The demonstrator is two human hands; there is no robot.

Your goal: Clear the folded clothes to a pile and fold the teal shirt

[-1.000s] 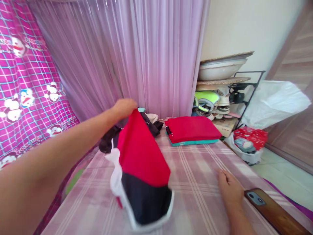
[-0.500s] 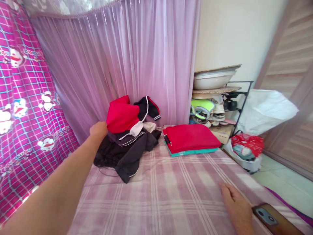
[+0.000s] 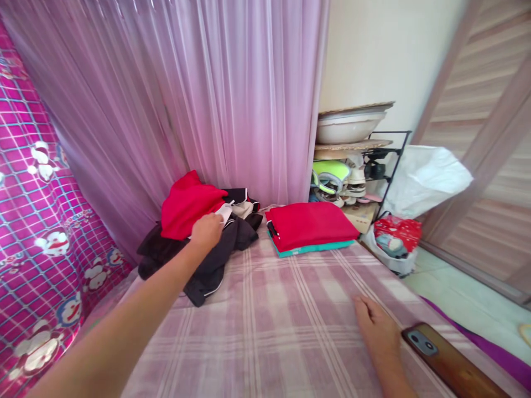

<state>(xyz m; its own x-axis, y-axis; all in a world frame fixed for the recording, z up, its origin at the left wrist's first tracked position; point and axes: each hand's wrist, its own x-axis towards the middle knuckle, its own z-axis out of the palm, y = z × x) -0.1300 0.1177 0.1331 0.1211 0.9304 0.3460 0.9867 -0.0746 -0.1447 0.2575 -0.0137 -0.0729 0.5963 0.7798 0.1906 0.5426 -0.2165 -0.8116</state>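
Observation:
A heap of clothes lies against the curtain, with a crumpled red garment on top of dark garments. My left hand reaches onto the heap, fingers closed at a small white piece of cloth that shows just past them. A beige cloth sits behind it. To the right is a neat stack: a folded red garment over a folded teal garment. My right hand rests on the bed, fingers curled in, nothing visible in them, beside a phone.
A plaid sheet covers the bed. Purple curtains hang behind, and a pink patterned cloth hangs at left. Beyond the bed's right edge stand a shoe rack and a white bag.
My left hand has moved right, from the red garment's left edge to the white cloth. The red garment has shifted and slumped, covering part of the dark sleeve. My view has turned slightly; my right hand stays put.

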